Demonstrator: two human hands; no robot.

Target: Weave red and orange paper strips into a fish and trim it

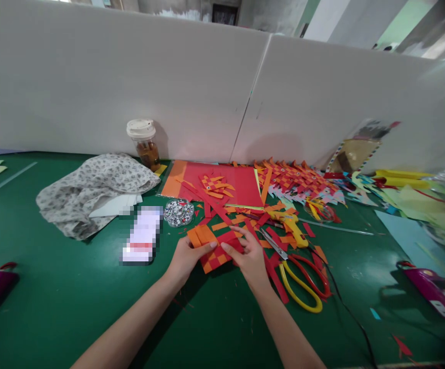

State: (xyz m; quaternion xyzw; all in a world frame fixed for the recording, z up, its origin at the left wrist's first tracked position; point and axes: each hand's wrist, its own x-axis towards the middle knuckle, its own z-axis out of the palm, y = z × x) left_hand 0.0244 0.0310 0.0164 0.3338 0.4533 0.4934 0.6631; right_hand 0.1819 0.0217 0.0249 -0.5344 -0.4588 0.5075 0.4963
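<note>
A woven piece of red and orange paper strips [215, 259] is held between my two hands above the green table. My left hand [187, 256] is closed on its left side, the thumb lying over the orange strips. On the right side my right hand [250, 252] pinches the red strips with its thumb on top. Behind the hands, a folded paper fish [215, 186] rests on red and orange sheets [245, 184]. Scissors with red and yellow handles [301, 282] lie right of my right hand, beside a yellow glue gun [292, 228].
Loose strips [272, 266] surround the scissors. A dish of googly eyes [178, 212], a phone [142, 236], a patterned cloth [95, 189] and a lidded cup [145, 143] stand or lie left. Woven fish [295, 177] are piled back right; a black cable [345, 302] crosses the right side.
</note>
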